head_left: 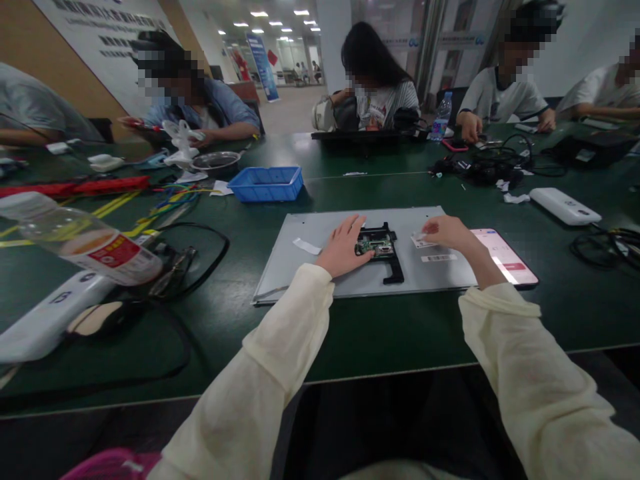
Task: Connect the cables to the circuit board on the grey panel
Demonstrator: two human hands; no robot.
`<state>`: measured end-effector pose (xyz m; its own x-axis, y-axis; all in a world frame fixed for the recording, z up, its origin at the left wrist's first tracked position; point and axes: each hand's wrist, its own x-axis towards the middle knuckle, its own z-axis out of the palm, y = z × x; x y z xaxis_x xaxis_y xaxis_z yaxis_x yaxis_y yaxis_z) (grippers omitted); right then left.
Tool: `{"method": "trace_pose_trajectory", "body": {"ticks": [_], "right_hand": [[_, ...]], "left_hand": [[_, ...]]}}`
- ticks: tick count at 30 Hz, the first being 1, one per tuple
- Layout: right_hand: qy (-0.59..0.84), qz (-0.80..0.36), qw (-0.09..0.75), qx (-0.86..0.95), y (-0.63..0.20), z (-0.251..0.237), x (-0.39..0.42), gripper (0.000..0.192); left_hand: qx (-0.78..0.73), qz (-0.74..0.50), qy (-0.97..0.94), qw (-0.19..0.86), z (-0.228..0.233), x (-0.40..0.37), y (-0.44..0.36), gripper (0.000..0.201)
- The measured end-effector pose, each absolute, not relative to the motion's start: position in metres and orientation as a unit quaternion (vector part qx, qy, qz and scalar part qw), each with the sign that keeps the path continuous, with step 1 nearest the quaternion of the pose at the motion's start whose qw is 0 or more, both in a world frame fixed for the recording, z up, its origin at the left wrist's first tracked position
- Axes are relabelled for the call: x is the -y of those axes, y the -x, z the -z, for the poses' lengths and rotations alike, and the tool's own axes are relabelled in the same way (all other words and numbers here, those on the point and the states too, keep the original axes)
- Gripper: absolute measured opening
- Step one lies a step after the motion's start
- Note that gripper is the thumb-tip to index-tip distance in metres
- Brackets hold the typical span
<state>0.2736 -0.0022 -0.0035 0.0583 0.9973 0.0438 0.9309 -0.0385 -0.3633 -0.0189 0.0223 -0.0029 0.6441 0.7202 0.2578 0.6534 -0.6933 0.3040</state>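
A flat grey panel (pixel 280 267) lies on the table in front of me. On it sits a black plastic bracket (pixel 395 270) around a green circuit board (pixel 383 247). My left hand (pixel 343 250) rests over the left side of the bracket, fingers stretched out and thumb at the board's lower edge. To the right, the fingertips of my right hand (pixel 445 235) are pinched together at a white printed label (pixel 417 242) on the panel. Just below is a barcode sticker (pixel 439 258). A white paper strip (pixel 307 247) lies left of my left hand.
A phone (pixel 505 259) with a lit screen lies by the panel's right edge. Behind the panel stands a blue tray (pixel 266 185). Left are a drink bottle (pixel 95 243), a white power bank (pixel 55 313) and black cable. Several people work across the table.
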Motion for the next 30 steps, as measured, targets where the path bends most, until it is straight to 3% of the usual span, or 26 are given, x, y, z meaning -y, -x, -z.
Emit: {"method": "trace_pose_trajectory", "body": {"ticks": [12,17,21,30], "right_hand": [[0.712,-0.143,0.228,0.649,-0.273,0.002,0.006,0.013],[0.646,-0.349,0.338,0.589,-0.261,0.000,0.009,0.013],[0.579,-0.482,0.348,0.558,-0.250,0.000,0.011,0.011],[0.580,-0.507,0.338,0.540,-0.235,-0.001,0.015,0.008]], "left_hand": [[-0.355,-0.153,-0.921,0.040,-0.010,-0.007,0.011,0.056],[-0.335,-0.157,-0.928,0.043,-0.009,-0.007,0.009,0.050],[-0.285,-0.161,-0.944,0.050,-0.009,-0.005,0.006,0.045],[-0.219,-0.106,-0.970,-0.020,-0.009,0.010,-0.007,0.044]]}}
